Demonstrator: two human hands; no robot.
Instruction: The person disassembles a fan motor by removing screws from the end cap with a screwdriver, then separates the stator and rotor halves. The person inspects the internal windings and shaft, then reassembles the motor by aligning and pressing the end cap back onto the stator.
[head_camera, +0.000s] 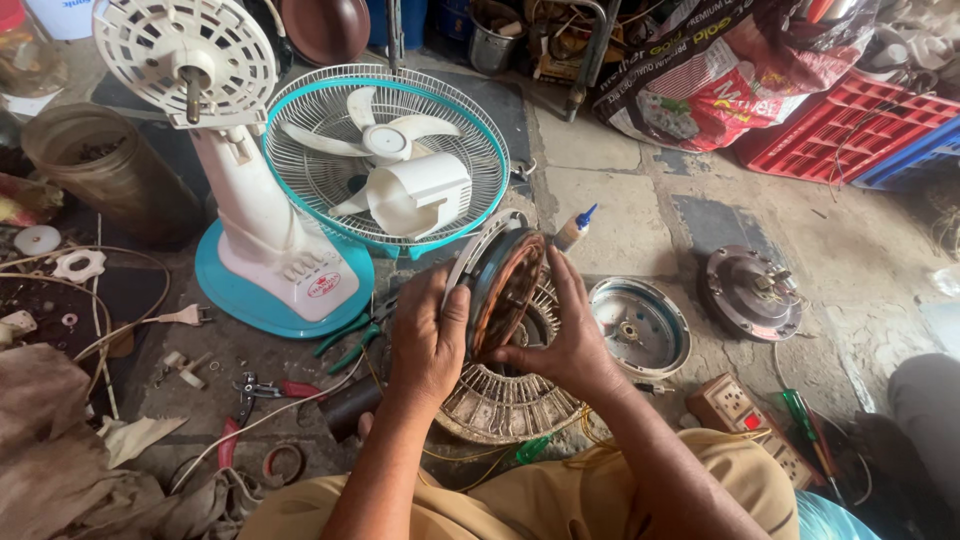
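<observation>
So, both hands on fan motor (505, 290), stood on edge over grille (505, 400), mid-floor. Left hand (428, 340) clasps rim, right hand (570, 345) cups far side. Looks heavy, stiff; copper windings probably fragile, grip metal rim.

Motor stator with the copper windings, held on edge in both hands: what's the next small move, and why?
Probably lay it flat onto the metal grille beneath. The stator stands on edge, clamped only between the left hand and right hand, so neither hand is free for the green-handled pliers nearby.
</observation>
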